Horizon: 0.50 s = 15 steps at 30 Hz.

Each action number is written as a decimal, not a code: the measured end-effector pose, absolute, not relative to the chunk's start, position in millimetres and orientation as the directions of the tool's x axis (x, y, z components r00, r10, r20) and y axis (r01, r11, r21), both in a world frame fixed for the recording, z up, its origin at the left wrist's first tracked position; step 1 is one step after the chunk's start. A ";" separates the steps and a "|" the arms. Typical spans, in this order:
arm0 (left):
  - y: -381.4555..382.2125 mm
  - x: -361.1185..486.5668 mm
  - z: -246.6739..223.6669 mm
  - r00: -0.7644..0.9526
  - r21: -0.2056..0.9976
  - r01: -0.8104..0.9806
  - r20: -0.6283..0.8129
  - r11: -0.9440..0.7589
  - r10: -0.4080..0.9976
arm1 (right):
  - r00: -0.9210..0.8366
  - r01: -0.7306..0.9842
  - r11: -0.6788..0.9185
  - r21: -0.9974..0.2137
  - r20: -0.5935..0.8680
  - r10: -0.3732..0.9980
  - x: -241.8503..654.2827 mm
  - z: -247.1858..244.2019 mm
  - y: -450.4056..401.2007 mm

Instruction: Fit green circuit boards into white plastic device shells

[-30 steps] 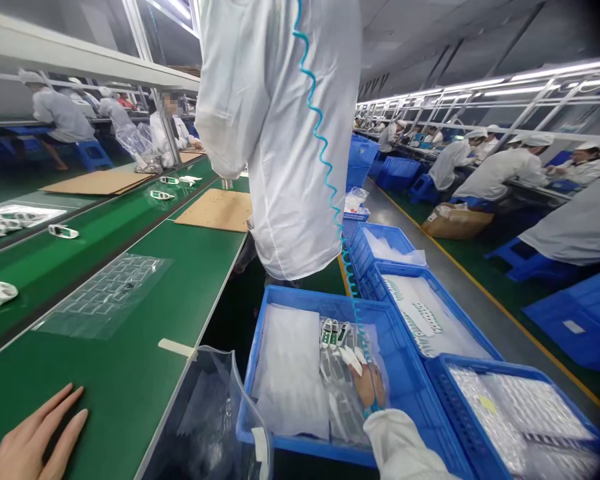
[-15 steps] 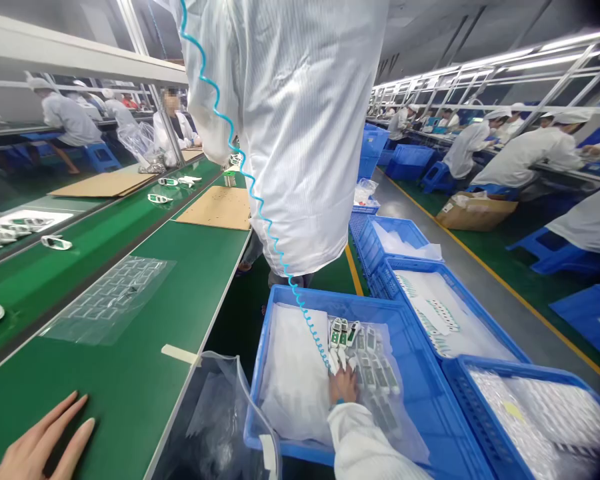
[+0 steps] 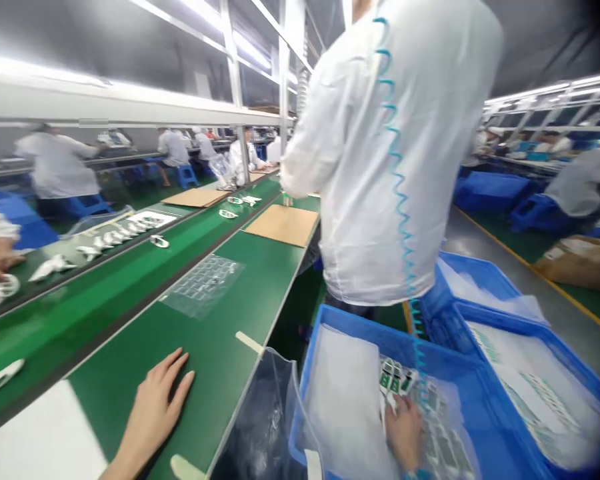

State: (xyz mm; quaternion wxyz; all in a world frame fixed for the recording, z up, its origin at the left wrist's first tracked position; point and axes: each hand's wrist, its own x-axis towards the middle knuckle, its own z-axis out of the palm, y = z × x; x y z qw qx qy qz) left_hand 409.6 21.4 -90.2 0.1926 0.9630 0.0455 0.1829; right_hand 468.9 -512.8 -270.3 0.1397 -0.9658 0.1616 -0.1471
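My left hand (image 3: 155, 400) lies on the green worktop (image 3: 215, 340) with its fingers spread and nothing in it. Down in a blue plastic crate (image 3: 375, 327), my right hand (image 3: 404, 430) reaches among white plastic housings with green circuit boards (image 3: 394, 377). Its fingertips are blurred and partly hidden against a white piece, so their grip is unclear. A stack of white foam sheets (image 3: 345, 393) fills the crate's left side, left of that hand. More housings sit in a clear tray (image 3: 447, 443) at its right.
A co-worker in a white coat (image 3: 380, 167) stands close ahead, with a coiled blue cord (image 3: 397, 180) hanging in front. Left runs a green conveyor (image 3: 115, 273) carrying white housings. A clear bag (image 3: 265, 413) hangs at the bench edge; another crate (image 3: 535, 387) stands right.
My view has turned left and tilted up, so bench and crate appear farther right. The left hand still rests on the worktop. The right hand remains in the crate by the housings.
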 end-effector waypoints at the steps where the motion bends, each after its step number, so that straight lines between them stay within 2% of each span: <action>1: 19.0 408.8 -87.4 0.933 0.423 0.040 0.308 -0.905 0.186 | 0.893 -0.240 -0.910 -0.339 0.291 -0.344 476.8 -259.2 -510.4; 3: 15.2 406.4 -81.1 0.936 0.474 0.066 0.276 -0.878 0.220 | 0.858 -0.129 -0.909 -0.396 0.415 -0.303 496.3 -231.9 -495.7; 8: 24.6 391.1 -63.6 0.930 0.518 0.081 0.268 -0.852 0.251 | 0.720 0.362 -0.817 -0.449 0.691 -0.060 536.4 -143.7 -390.9; 12: 76.3 364.3 -51.7 0.885 0.516 0.174 0.292 -0.839 0.362 | 0.634 0.690 -0.584 -0.429 0.748 0.199 532.9 -91.0 -276.0; 15: 141.9 331.6 -47.0 0.800 0.496 0.331 0.304 -0.803 0.517 | 0.604 0.790 -0.392 -0.472 0.710 0.361 512.5 -78.0 -202.6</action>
